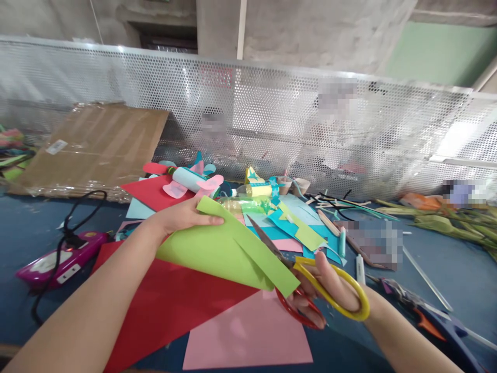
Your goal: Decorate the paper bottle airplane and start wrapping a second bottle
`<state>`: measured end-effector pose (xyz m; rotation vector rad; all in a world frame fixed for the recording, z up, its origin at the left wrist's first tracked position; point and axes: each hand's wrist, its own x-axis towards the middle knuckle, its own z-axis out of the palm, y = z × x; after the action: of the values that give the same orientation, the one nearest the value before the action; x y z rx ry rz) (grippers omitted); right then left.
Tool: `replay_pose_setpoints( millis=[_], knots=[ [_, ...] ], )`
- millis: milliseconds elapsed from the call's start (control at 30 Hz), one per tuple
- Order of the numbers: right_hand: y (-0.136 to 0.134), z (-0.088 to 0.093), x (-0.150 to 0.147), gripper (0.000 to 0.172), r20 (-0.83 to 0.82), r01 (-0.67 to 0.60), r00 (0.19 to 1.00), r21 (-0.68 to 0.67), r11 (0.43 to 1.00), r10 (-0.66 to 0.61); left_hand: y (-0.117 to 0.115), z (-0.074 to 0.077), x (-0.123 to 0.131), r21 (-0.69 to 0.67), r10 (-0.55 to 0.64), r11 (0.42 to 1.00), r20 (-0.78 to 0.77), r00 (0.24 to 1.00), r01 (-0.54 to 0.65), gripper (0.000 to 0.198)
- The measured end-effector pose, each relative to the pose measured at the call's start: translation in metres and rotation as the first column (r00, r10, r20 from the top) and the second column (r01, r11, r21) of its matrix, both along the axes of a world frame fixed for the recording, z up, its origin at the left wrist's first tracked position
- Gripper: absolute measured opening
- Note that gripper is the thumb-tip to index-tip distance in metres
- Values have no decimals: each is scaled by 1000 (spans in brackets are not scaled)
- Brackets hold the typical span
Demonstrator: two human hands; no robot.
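My left hand (190,215) grips the upper left edge of a lime green paper sheet (209,251), its thumb lying on top. The sheet curls, and a partly cut strip stands apart along its right side. In my right hand (330,285) is a pair of scissors (306,280) with one yellow and one red handle loop, the fingers through the loops. The scissor blades point up and left, spread apart at the strip's edge; the lower blade is mostly hidden by the paper. Beneath lie a red sheet (166,311) and a pink sheet (248,336).
Behind are a paper-wrapped bottle craft (194,181), a green plastic bottle (248,205) and blue paper scraps (287,228). A magenta power strip (66,261) sits left, cardboard (93,145) behind it. At right lie a phone (373,246) and a glue gun (430,316).
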<state>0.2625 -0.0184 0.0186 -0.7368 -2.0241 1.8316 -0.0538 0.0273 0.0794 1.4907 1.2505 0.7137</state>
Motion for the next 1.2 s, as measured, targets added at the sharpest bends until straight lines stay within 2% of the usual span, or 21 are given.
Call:
replay_pose_setpoints(
  millis=[367,633,900,1200],
  knots=[
    [-2,3,-6,77,38,7,999,29,1000,-8,-4,4,0,0,45,999,-13,999,-45,37],
    [1,-10,0,78,-13,31,999,20,999,-31,-5,2,-3,9,38,999,-21,999,-38,43],
    [1,-12,0,79,20,55,998,4,998,-55,2,-3,-7,12,35,999,-24,999,-35,47],
    [-2,-7,-5,80,13,57,998,-31,998,-56,-6,5,-3,0,69,998,-41,997,-69,53]
  ],
)
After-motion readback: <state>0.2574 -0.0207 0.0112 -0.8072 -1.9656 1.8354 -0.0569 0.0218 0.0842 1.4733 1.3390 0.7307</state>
